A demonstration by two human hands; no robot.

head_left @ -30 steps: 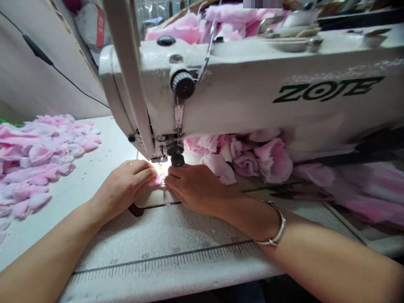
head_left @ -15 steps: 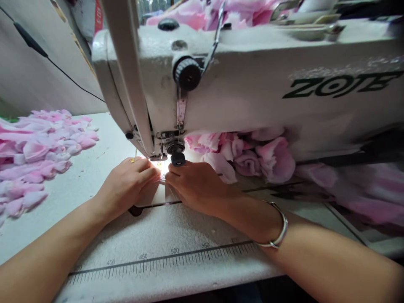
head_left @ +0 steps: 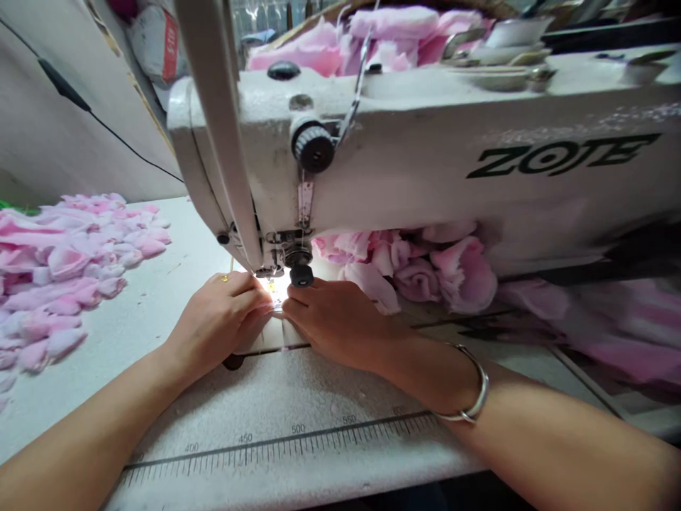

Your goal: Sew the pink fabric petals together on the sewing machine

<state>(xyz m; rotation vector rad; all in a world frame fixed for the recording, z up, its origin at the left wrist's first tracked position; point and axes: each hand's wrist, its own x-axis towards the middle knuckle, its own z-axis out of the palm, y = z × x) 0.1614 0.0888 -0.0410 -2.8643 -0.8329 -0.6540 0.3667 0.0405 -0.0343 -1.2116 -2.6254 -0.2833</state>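
A white sewing machine (head_left: 404, 156) stands over both hands, its lamp glaring on the needle area (head_left: 275, 289). My left hand (head_left: 220, 312) lies left of the presser foot, fingers bent and pressed together at the bright spot. From the right, my right hand (head_left: 335, 316) reaches in just below the black knob (head_left: 302, 275), its fingers curled with the tips close to the needle. Whatever lies between the fingertips is hidden by the hands and washed out by the light. A silver bangle (head_left: 473, 383) circles my right wrist.
Many pink fabric petals (head_left: 69, 262) lie on the table at the left. Rolled pink fabric flowers (head_left: 425, 273) sit under the machine arm, and more pink fabric (head_left: 611, 326) spreads at the right. A printed ruler (head_left: 281, 441) runs along the table's front edge.
The view has shifted slightly, so the machine appears lower in the picture. Both hands keep nearly the same place and pose at the needle.
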